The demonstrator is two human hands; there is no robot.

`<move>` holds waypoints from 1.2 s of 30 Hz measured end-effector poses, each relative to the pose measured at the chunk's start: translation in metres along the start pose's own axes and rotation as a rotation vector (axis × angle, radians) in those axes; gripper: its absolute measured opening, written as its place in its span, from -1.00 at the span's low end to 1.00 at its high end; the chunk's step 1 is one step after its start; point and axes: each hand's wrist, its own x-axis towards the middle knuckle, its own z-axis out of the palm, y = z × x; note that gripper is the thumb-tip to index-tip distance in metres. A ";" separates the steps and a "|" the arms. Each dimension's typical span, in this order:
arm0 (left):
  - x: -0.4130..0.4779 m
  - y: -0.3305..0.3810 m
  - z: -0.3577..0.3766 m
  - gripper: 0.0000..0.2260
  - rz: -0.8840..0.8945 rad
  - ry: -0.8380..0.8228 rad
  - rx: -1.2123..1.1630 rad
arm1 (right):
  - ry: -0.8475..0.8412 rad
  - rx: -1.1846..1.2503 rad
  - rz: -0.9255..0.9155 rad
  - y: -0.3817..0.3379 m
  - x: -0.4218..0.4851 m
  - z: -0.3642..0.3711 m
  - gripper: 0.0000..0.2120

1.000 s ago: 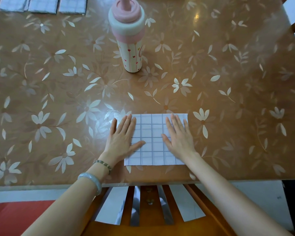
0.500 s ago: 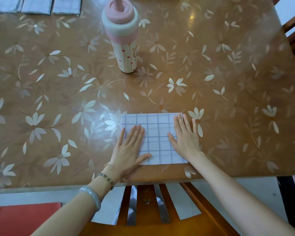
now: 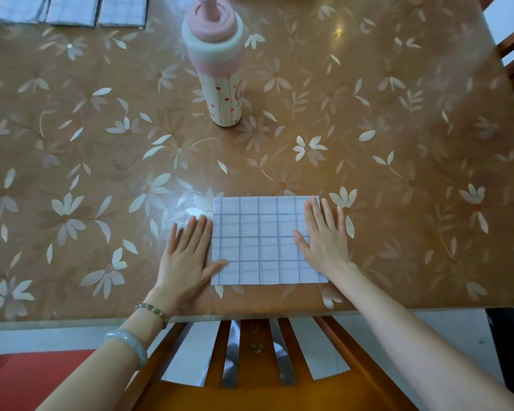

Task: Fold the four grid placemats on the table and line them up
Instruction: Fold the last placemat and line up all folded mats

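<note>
Folded white grid-print placemat (image 3: 261,241) lies by the near edge of the floral brown table (image 3: 398,143). My palms have slid outward: left hand (image 3: 187,256) flat, only its thumb on the mat; right hand (image 3: 324,238) flat, pressing the right edge. Fold looks smoothed; next it joins the three folded placemats (image 3: 69,10) far-left.

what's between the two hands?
The grid placemat, flat on the table; left hand at its left edge, right hand on its right side. Head view.

left hand (image 3: 187,256) flat, right hand (image 3: 327,240) flat
</note>
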 end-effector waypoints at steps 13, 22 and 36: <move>0.025 0.054 -0.043 -0.36 -0.314 0.138 -0.681 | -0.029 -0.005 0.012 -0.004 -0.001 -0.008 -0.28; 0.037 0.052 -0.058 -0.70 -0.700 0.047 -1.133 | -0.067 0.010 0.016 -0.004 0.000 -0.010 -0.28; 0.035 0.039 -0.056 -0.90 -0.692 0.008 -1.061 | -0.013 0.472 -0.161 -0.052 0.001 -0.037 -0.72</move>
